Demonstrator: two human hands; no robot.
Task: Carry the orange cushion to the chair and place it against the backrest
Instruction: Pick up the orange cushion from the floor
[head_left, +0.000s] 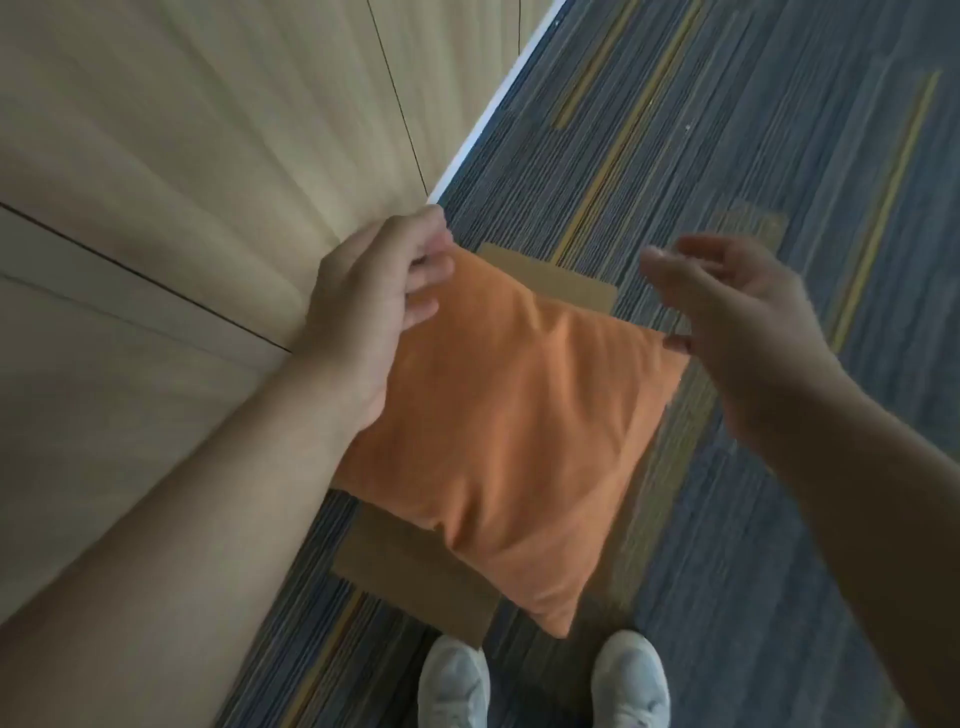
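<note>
The orange cushion (511, 426) lies on a flat piece of cardboard (415, 577) on the carpet, close to the wall. My left hand (374, 306) rests on the cushion's far left corner, its fingers curled over the fabric edge. My right hand (743, 338) hovers with fingers spread just beside the cushion's right corner, thumb near the fabric, holding nothing. No chair is in view.
A pale wood-panelled wall (182, 182) with a white skirting strip (488, 119) runs along the left. Blue-grey striped carpet (753, 156) with yellow lines covers the floor to the right. My two white shoes (540, 680) stand just below the cushion.
</note>
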